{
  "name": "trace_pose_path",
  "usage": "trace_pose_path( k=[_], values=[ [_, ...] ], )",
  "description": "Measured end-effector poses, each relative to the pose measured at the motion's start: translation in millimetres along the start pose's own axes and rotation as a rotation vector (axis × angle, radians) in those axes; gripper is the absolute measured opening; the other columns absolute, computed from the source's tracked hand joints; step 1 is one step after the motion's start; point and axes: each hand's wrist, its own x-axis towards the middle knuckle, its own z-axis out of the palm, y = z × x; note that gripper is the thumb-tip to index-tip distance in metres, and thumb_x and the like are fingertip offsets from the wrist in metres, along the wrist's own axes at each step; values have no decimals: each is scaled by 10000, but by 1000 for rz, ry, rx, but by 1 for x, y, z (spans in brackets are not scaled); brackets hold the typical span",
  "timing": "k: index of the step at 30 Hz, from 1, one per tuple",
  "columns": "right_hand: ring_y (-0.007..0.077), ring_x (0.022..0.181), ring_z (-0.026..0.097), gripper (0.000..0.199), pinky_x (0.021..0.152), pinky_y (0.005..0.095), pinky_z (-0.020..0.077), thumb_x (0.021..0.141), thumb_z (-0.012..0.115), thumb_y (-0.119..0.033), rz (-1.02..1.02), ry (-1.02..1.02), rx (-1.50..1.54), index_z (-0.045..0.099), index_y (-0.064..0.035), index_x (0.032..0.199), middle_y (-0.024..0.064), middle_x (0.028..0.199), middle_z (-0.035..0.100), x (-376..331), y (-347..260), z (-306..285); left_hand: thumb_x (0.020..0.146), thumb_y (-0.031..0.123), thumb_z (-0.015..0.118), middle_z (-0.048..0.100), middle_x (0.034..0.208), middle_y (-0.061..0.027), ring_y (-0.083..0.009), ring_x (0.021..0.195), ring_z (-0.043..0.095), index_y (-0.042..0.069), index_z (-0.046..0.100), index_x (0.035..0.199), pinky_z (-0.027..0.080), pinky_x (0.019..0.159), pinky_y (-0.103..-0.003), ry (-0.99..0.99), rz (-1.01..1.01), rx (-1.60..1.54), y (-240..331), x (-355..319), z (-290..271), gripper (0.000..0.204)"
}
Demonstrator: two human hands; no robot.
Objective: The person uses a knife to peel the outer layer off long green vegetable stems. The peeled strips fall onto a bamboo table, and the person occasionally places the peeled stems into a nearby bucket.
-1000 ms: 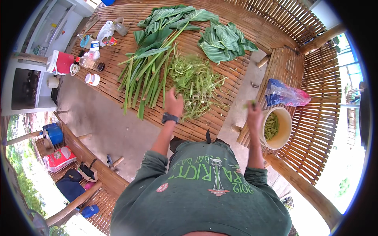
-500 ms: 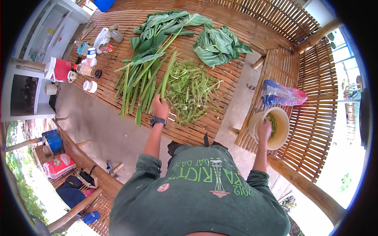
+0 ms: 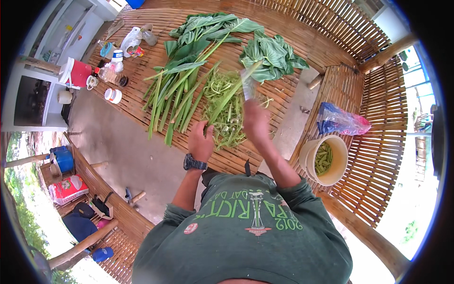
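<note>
My left hand (image 3: 202, 141), with a dark watch at the wrist, is closed around the lower end of a long green leaf stalk (image 3: 231, 100). The stalk slants up and right over a heap of pale green peelings (image 3: 217, 90). In my right hand (image 3: 256, 120), somewhat blurred, is a knife (image 3: 247, 85); its blade lies against or just beside the stalk's upper part, which I cannot tell. Left of the heap lies a bundle of leafy stalks (image 3: 177, 97) on the bamboo table (image 3: 135, 106). A pile of large cut green leaves (image 3: 274, 57) rests beyond my right hand.
On the bench at right stand a cream bucket (image 3: 338, 163) holding cut green pieces and a blue-and-pink plastic bag (image 3: 343, 118). Bottles (image 3: 111, 76), a white jar (image 3: 113, 95) and a red cooler (image 3: 75, 72) sit at the table's left end.
My right hand has left the bucket and swung over the table with the knife. My left hand has brought a stalk from the bundle's side across the peelings.
</note>
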Motion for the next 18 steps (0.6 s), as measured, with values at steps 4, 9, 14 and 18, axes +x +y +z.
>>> trace_pose_path(
  k=[4, 9, 14, 18],
  values=[
    [503, 915, 667, 370, 845, 580, 507, 1051, 483, -309, 84, -705, -225, 652, 19, 1086, 308, 962, 699, -104, 131, 63, 1003, 211, 660, 689, 997, -174, -362, 917, 672, -12, 665, 1179, 534, 815, -464, 17, 35, -18, -14, 21, 8, 284],
    [468, 920, 654, 430, 840, 513, 492, 1087, 470, -370, 265, -566, -37, 661, 2, 1187, 267, 948, 695, -60, 63, 1, 1019, 167, 670, 724, 995, -65, -153, 882, 677, -13, 671, 1265, 555, 765, -316, -228, -551, -646, -25, 6, 11, 305],
    [258, 763, 617, 490, 751, 400, 504, 1123, 453, -402, 280, -334, 220, 614, 6, 1342, 159, 812, 623, -16, -2, -43, 979, 123, 730, 738, 1112, -95, -180, 987, 694, 21, 675, 1272, 547, 844, -316, -131, -184, -533, -19, 7, 33, 316],
    [80, 715, 427, 489, 645, 251, 379, 1153, 436, -362, 218, -285, 569, 578, -4, 1454, -16, 770, 480, -15, -44, -48, 958, 92, 731, 728, 1106, -114, -263, 1031, 697, 50, 701, 1204, 536, 906, -353, -34, 23, -405, 20, 16, 11, 252]
  ],
)
